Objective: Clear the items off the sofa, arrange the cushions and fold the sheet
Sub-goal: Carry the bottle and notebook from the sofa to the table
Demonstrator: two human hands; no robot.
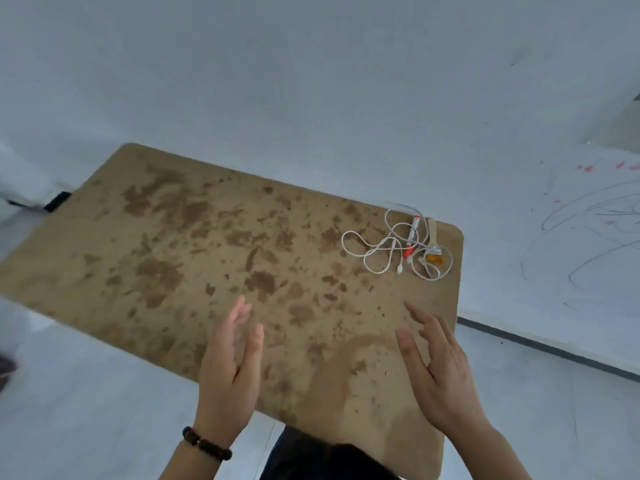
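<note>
A low brown table [194,258] with dark blotches fills the middle of the head view. At its far right corner lies a tangle of white cable [384,247], a red-and-white pen [413,235], a pale flat stick [433,230] and a small orange item [435,258]. My left hand [232,362] hovers over the table's near edge, palm turned inward, fingers apart, holding nothing. My right hand [440,368] mirrors it on the right, also empty with fingers spread. No sofa, cushion or sheet is in view.
Pale grey floor surrounds the table. A white wall [568,244] with pen scribbles and pink marks stands to the right, above a dark baseboard [540,348]. A dark object [57,201] sits at the far left beyond the table. My dark trousers [329,459] show at the bottom.
</note>
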